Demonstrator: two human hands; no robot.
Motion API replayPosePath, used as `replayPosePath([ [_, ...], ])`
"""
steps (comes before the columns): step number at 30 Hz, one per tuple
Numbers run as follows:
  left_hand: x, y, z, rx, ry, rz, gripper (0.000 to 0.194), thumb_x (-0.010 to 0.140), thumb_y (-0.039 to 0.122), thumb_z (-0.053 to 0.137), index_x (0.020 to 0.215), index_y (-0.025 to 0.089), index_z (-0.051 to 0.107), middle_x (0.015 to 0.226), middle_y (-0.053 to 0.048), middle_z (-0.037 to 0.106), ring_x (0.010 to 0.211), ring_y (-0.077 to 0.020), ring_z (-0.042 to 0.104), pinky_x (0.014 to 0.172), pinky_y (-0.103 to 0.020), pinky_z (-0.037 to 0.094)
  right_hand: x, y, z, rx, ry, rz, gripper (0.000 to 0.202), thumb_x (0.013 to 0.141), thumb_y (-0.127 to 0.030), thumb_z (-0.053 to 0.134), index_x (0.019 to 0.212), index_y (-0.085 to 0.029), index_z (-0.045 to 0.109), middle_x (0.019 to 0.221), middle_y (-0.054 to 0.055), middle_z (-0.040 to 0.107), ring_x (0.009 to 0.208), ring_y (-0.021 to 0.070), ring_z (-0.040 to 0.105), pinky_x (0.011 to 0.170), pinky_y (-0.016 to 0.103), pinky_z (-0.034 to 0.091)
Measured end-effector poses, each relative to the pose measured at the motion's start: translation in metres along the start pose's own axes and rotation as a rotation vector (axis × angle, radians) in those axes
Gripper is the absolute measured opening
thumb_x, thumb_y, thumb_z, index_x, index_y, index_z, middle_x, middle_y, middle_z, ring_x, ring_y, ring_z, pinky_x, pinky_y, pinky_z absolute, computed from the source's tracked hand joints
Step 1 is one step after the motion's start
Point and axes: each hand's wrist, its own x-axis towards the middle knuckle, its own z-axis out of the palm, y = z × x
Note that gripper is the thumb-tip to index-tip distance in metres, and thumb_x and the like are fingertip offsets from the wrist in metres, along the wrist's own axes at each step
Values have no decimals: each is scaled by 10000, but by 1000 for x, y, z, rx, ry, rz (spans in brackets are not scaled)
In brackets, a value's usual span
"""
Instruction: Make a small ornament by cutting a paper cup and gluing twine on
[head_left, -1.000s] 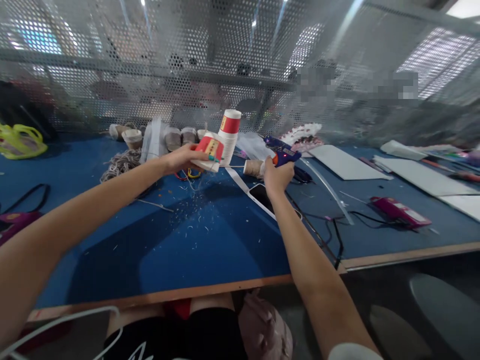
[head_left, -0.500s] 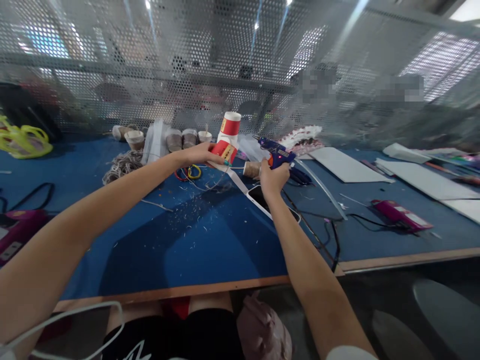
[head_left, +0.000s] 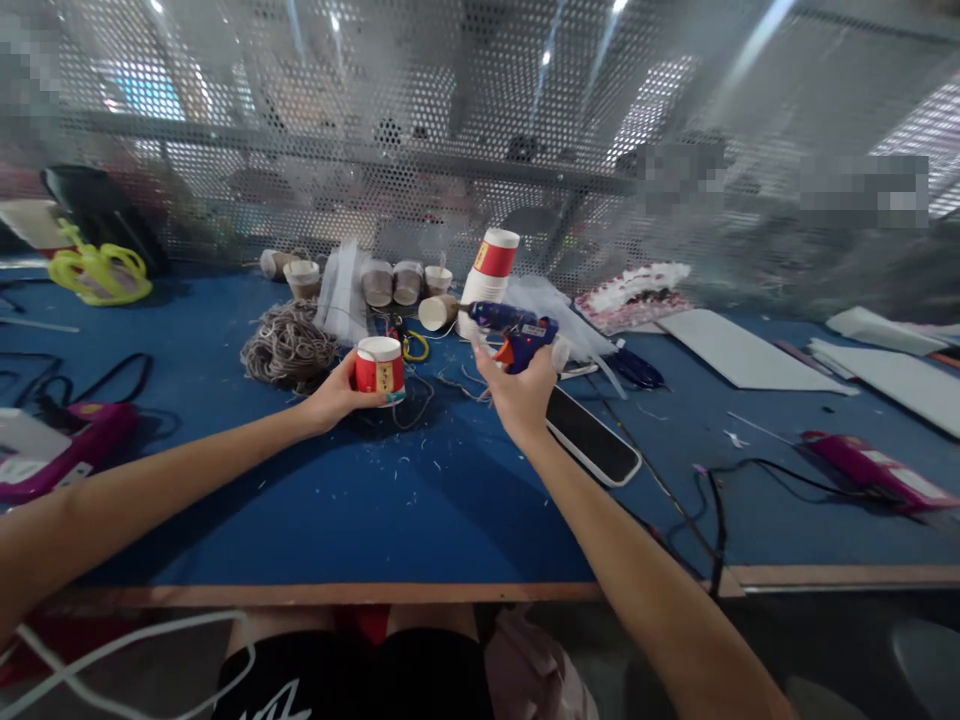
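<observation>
- The left hand point(head_left: 337, 393) grasps a paper cup point(head_left: 382, 376), with the thumb on the near side. Holding it low on the side seems meant to leave the top free.
- The right hand point(head_left: 521, 398) is wrapped round the handle of a blue glue gun point(head_left: 510, 322). Its orange trigger point(head_left: 504, 353) is by the fingers — I cannot tell if it is squeezed.
- The gun's nose points to the left hand's side, but past the cup, not at it. That may be so the hot tip is away from the fingers.
- The cup is short and red, with white at both ends and a yellow patch with writing. The white end is up; I cannot tell if that is the open end or the bottom.
- Just past the gun is a tall stack of cups point(head_left: 487, 287), one inside the next, maybe so they take little room.
- A brown-covered cup point(head_left: 435, 313) lies on its side near the gun's tip.
- Behind the left hand sits a messy heap of grey string point(head_left: 289, 345) — near enough to reach.
- A phone point(head_left: 595, 437) lies flat beside the right wrist, on the blue table point(head_left: 450, 520).
</observation>
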Motion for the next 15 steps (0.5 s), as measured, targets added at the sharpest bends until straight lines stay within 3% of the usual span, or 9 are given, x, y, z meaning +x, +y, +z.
replayPosePath([
  [4, 0, -8, -5, 22, -85, 40, 795, 494, 224, 881, 1183, 200, 487, 1066, -48, 668, 1034, -255, 653, 973, -419, 512, -21, -8, 5, -39, -87, -116, 339, 730, -509, 700, 750, -268, 461, 599, -30, 575, 535, 166, 550, 641, 371, 536],
  [10, -2, -13, -8, 60, -138, 74, 838, 562, 268, 868, 1279, 197, 439, 1175, -76, 624, 1115, -281, 618, 974, -456, 516, -29, 1, 11, -105, -23, -365, 305, 759, -490, 662, 793, -253, 473, 550, -50, 579, 453, 153, 558, 490, 312, 492],
  [15, -2, -14, -6, 70, -155, 120, 779, 577, 243, 870, 1230, 195, 447, 1176, -75, 612, 1116, -265, 611, 985, -453, 511, -30, 7, 12, -163, -12, -470, 260, 790, -438, 656, 799, -248, 479, 519, -58, 572, 413, 142, 555, 448, 284, 469],
])
